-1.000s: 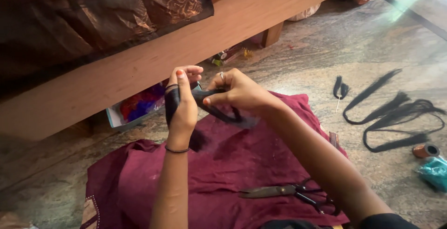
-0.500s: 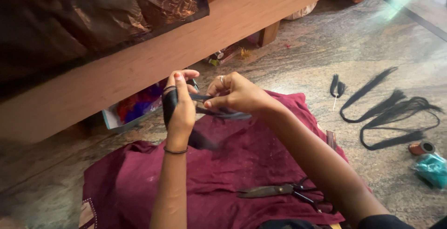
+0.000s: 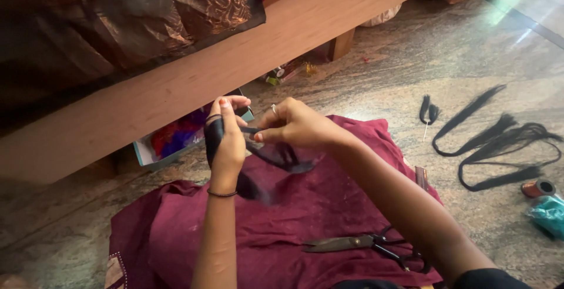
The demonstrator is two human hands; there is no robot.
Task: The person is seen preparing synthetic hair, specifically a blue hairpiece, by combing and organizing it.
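A speckled grey stone floor (image 3: 487, 48), polished enough to catch a pale green glare at the upper right, fills the room's lower level. Across the top runs a long, smooth wooden bed frame (image 3: 176, 89), slanting up to the right, with a dark, crinkly brown-and-copper fabric (image 3: 147, 12) hanging over its edge. Spread on the floor below is a soft maroon cloth (image 3: 282, 230), wrinkled and roughly square.

The left hand (image 3: 226, 142) is raised upright above the cloth, fingers curled, with a black strip of sheer fabric (image 3: 276, 155) wound around its palm and gripped there. The right hand (image 3: 296, 125) is closed in a pinch on the same strip just beside the left thumb. From the hands the strip's loose, limp end droops down toward the cloth; its taut part runs roughly left to right between the 2 hands.

On the floor to the right lie long black fabric strips (image 3: 499, 142), curling in loops. Metal scissors (image 3: 367, 245) with dark handles rest on the cloth, blades pointing left. Under the frame sits a flat box (image 3: 176, 139) with a bright red-and-blue picture. Near the right edge are a crumpled teal bundle (image 3: 549, 215) and a small copper-coloured spool (image 3: 537, 188).
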